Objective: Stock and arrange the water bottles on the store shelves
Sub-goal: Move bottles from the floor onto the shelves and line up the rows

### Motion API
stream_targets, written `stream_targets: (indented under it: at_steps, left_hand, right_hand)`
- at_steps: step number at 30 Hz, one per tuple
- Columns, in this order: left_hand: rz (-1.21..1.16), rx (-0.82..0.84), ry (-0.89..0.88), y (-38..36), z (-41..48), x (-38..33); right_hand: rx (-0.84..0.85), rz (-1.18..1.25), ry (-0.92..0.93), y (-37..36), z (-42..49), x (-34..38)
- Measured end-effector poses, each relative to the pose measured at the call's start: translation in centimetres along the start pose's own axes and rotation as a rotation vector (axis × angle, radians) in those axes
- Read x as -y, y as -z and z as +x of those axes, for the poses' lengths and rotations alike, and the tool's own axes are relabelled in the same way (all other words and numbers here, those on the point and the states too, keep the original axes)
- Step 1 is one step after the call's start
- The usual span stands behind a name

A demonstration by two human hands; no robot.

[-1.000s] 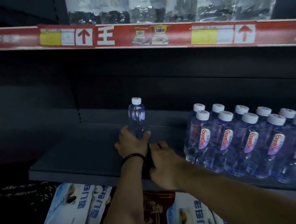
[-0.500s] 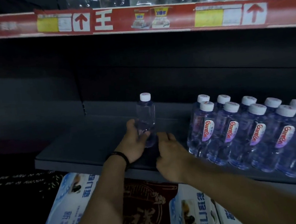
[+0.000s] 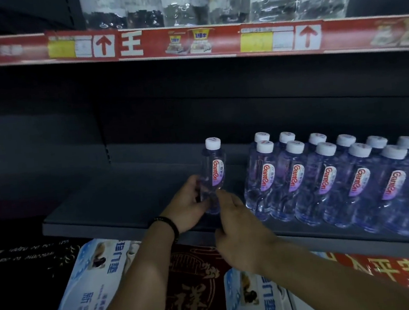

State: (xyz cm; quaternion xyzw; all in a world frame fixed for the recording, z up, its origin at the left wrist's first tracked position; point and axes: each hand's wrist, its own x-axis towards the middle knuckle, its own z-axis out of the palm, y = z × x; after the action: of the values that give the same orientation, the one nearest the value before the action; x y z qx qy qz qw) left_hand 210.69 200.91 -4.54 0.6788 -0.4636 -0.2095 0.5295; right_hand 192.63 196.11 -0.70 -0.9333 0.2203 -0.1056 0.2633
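On the grey middle shelf [image 3: 117, 204], head view.

- **Item:** one lone water bottle [image 3: 214, 176], upright with a white cap. It stands near the front edge, left of the stocked double row of bottles [image 3: 327, 179] and apart from it.
- **Left hand [image 3: 191, 209]:** fingers wrapped round the bottle's lower body, holding it.
- **Right hand [image 3: 239, 229]:** fingers loosely extended at the bottle's base. In this dim light contact looks likely but is not certain.
- **Below the shelf:** printed cartons [image 3: 95, 277].
- **Step in hand, as judged:** facing and setting a single bottle.
- **Next move, as judged:** slide it right to close the gap with the row, keeping the label forward and not knocking the neighbouring bottles.
- **Change from the earlier frames:** the red label, not visible then, now faces the front. The bottle appears to have been turned in place.
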Motion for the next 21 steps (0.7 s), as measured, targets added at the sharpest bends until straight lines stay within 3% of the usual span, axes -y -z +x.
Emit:
stream_targets:
  at_steps: [21]
  left_hand:
    - [0.029,0.102,-0.031,-3.6,-0.1,-1.8]
  right_hand:
    - [0.066,-0.033,-0.089,2.5,-3.5,-1.3]
